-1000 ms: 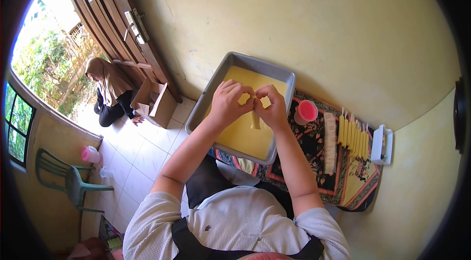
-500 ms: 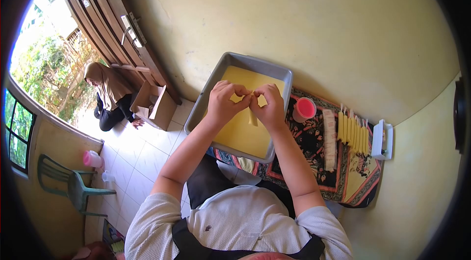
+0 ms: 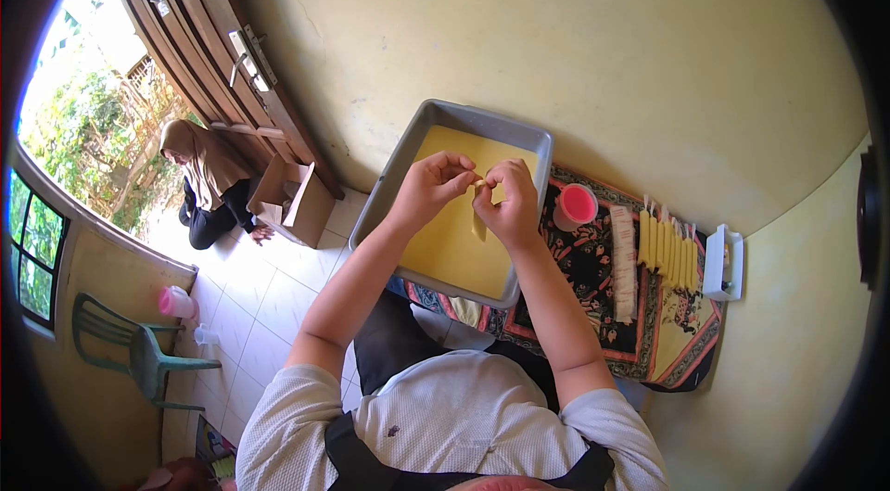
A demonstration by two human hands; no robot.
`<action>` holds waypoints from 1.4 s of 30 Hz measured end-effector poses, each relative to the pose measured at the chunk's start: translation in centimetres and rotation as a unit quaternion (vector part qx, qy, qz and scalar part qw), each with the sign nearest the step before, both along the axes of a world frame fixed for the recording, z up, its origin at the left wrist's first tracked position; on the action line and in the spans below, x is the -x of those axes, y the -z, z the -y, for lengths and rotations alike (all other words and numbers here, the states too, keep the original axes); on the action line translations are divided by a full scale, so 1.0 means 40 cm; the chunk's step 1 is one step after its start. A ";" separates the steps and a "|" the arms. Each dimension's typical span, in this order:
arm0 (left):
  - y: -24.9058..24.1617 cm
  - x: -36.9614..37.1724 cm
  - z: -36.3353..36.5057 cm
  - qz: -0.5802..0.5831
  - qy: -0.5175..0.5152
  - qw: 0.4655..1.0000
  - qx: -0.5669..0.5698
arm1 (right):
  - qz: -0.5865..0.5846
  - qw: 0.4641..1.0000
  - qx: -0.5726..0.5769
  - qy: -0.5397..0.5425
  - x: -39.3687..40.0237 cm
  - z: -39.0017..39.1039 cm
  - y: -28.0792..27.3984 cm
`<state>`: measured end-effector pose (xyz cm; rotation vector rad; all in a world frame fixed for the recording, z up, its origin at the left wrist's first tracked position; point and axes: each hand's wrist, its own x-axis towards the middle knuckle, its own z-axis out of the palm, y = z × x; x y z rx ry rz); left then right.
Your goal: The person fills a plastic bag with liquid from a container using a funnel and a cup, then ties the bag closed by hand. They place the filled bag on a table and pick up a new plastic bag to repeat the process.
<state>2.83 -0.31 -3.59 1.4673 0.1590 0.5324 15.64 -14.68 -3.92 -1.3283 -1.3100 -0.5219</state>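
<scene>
Over a grey tub [image 3: 389, 178] of yellow liquid [image 3: 445, 241], my two hands meet at the neck of a slim plastic bag [image 3: 478, 220] with yellow filling. The bag hangs down from my fingers. My left hand [image 3: 432, 190] pinches at the bag's top end, thumb and forefinger together. On the other side, my right hand [image 3: 512, 204] is closed on the neck, its fingers bent. What exactly the fingertips hold at the twisted end is too small to make out.
Right of the tub, a patterned cloth [image 3: 584, 296] carries a pink-topped cup [image 3: 577, 205], a stack of flat plastic sleeves [image 3: 623, 264], several filled yellow bags [image 3: 663, 250] and a white container [image 3: 721, 264]. A person [image 3: 209, 180] sits by a cardboard box [image 3: 287, 204]; a green chair [image 3: 144, 357] stands left.
My right hand's fingers have curled in more and my left fingertips have shifted at the bag's neck. The bag stays over the tub. The seated person looks unchanged.
</scene>
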 end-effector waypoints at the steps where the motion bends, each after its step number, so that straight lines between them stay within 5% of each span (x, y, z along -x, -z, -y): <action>1: 0.003 -0.001 -0.003 0.002 0.007 1.000 0.010 | -0.002 1.000 -0.001 -0.004 0.000 0.000 0.000; 8: -0.003 0.010 -0.015 -0.019 0.014 1.000 -0.016 | -0.029 0.999 0.022 -0.035 -0.001 0.003 0.000; 20: -0.066 0.021 0.014 -0.017 -0.127 0.954 -0.272 | -0.028 0.997 0.038 -0.067 -0.019 -0.008 0.012; 27: -0.107 0.032 0.017 0.043 -0.156 0.864 -0.477 | -0.015 0.997 0.036 -0.070 -0.018 -0.003 0.009; 38: -0.186 0.036 0.013 0.024 -0.114 0.751 -0.650 | -0.007 0.995 0.037 -0.096 -0.028 0.002 0.033; 42: -0.183 0.028 0.004 0.000 -0.083 0.810 -0.580 | -0.019 0.993 0.038 -0.109 -0.022 0.008 0.024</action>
